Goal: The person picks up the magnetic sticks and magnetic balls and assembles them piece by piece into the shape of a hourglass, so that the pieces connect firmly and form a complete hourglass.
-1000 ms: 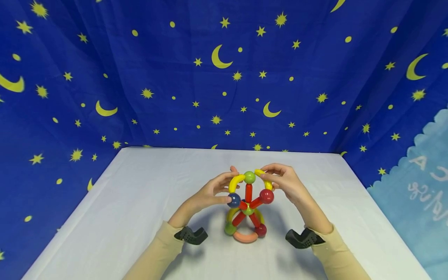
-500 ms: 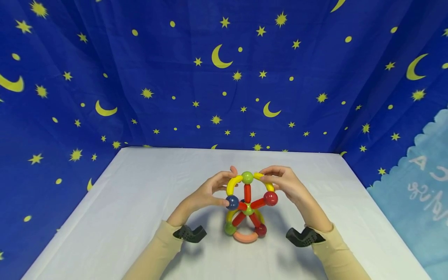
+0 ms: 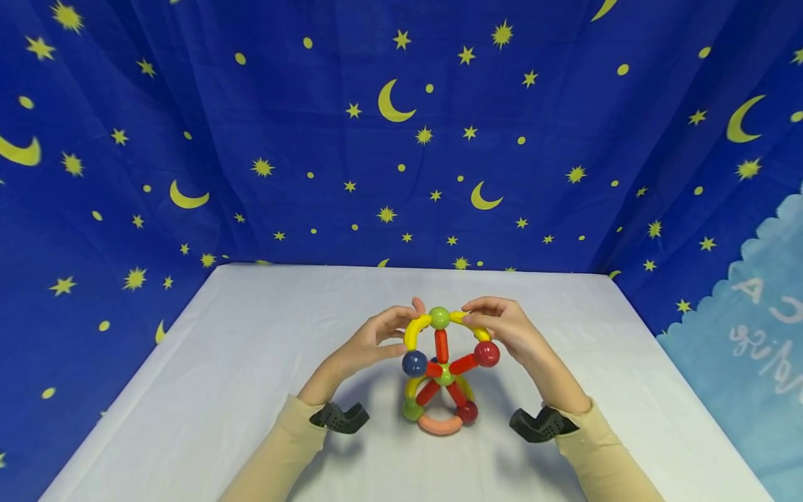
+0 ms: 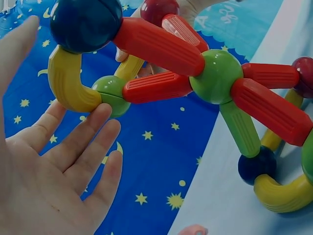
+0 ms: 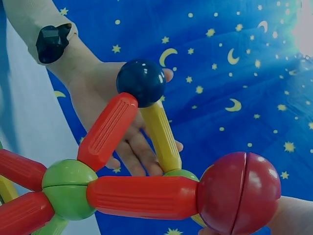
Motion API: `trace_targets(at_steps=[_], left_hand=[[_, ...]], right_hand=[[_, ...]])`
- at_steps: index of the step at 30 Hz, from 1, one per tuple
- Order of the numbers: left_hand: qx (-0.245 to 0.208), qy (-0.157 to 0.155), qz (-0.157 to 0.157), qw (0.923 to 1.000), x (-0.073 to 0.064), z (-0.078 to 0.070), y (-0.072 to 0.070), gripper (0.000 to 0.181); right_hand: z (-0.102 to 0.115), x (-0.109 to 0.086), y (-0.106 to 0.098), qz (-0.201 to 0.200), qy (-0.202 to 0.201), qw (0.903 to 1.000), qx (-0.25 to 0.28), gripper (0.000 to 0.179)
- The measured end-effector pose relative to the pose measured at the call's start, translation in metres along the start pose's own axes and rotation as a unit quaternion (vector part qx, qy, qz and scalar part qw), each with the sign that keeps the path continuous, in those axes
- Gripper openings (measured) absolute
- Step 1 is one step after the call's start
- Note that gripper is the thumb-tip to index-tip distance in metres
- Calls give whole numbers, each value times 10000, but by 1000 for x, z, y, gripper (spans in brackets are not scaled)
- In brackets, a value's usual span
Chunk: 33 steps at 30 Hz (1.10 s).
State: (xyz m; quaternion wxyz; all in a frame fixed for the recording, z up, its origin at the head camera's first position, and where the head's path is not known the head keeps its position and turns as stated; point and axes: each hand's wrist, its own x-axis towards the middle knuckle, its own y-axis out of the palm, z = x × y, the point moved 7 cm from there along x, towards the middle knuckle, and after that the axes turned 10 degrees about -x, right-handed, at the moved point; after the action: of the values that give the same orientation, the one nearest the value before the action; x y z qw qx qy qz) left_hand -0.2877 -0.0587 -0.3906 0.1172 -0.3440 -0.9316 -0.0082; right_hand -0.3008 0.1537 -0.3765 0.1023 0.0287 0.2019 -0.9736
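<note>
A frame of magnetic balls and rods stands on the white table. Red rods radiate from a central green ball. My left hand has its fingers fairly straight, touching the left yellow curved rod near the top green ball. Its thumb is apart from the blue ball in the left wrist view. My right hand pinches the right yellow curved rod, which runs between the top green ball and the red ball. The red ball hides most of this hand in the right wrist view.
A salmon curved rod joins the lower green ball and dark red ball. Another salmon piece shows behind my left fingertips, mostly hidden. Blue cloth with stars surrounds the table.
The right yellow rod's upper end has closed in on the top green ball. That ball has shifted slightly left, and the red ball right. My left thumb has come off the blue ball.
</note>
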Motion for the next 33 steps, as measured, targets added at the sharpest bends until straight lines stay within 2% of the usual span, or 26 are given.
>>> trace_targets(at_steps=[7,10,13,16,20,25,28,33], left_hand=[[123,19,-105,9999,1,0,-5,62],[139,27,-90,9999,2,-1,-5,61],[140,-11,-116,9998,3,-2,-5,58],[132,-16,-132,9998,3,-3,-4,56],[92,21,-106,9999,3,-5,-3,52],[106,62,-121,9999,3,-5,-3,48],[205,-28,-161,9997,2,-3,-3,48],[321,-200,-417,9984,0,1,-2,46]], right_hand=[[-7,15,-2,78,105,9999,-19,44],[-20,31,-5,-9,243,9997,-51,48],[-35,53,-3,47,250,9991,-349,48],[-46,77,5,238,35,9973,-688,45],[-48,104,17,538,-598,9907,-1100,41],[-36,123,38,910,-1417,9709,-1703,40],[-36,129,51,1194,-1471,9647,-1827,43],[-52,140,69,1488,-1111,9656,-1821,43]])
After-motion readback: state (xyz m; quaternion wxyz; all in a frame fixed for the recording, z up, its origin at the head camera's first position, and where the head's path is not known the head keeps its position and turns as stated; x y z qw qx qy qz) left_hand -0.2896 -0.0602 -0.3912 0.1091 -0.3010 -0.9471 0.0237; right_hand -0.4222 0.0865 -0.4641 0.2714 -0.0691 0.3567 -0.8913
